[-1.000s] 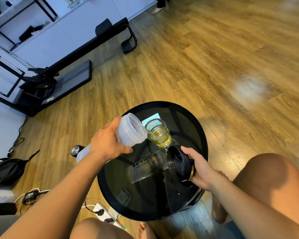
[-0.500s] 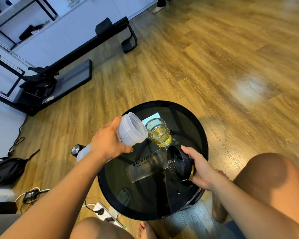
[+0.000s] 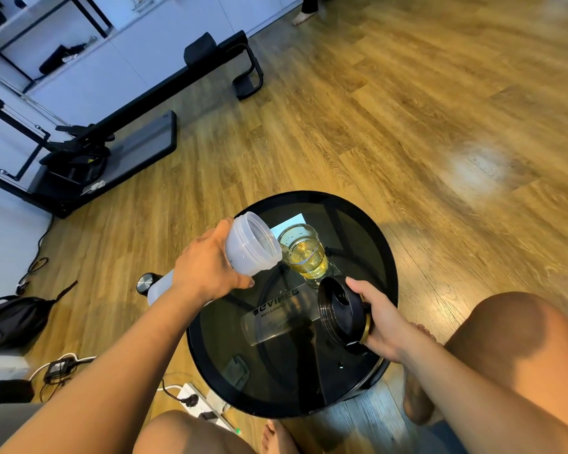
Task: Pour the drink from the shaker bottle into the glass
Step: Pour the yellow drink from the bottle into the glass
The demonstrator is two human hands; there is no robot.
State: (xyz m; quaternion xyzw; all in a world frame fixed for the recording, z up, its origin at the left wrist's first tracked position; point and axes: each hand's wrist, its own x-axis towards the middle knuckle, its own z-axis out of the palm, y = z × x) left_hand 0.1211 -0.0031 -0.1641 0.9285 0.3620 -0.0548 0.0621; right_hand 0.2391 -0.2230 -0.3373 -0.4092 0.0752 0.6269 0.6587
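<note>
My left hand point(image 3: 207, 270) grips a translucent white shaker bottle point(image 3: 251, 244) and holds it tilted, its open mouth facing the glass. The bottle's mouth looks empty and no stream shows. Just right of that mouth, a clear glass point(image 3: 305, 253) stands on the round black glass table point(image 3: 368, 224), partly filled with yellow drink. In my right hand point(image 3: 384, 319) is the bottle's black lid point(image 3: 340, 311), which has a gold ring and hovers over the table in front of the glass.
A dark metal flask point(image 3: 146, 283) stands on the wooden floor left of the table. A black bag point(image 3: 10, 319), a power strip point(image 3: 194, 401) and cables lie at lower left. Black exercise equipment point(image 3: 112, 136) stands along the far left. My knees flank the table.
The bottle's mouth has risen very slightly from the glass; otherwise both hands, the lid and the glass stay where they were.
</note>
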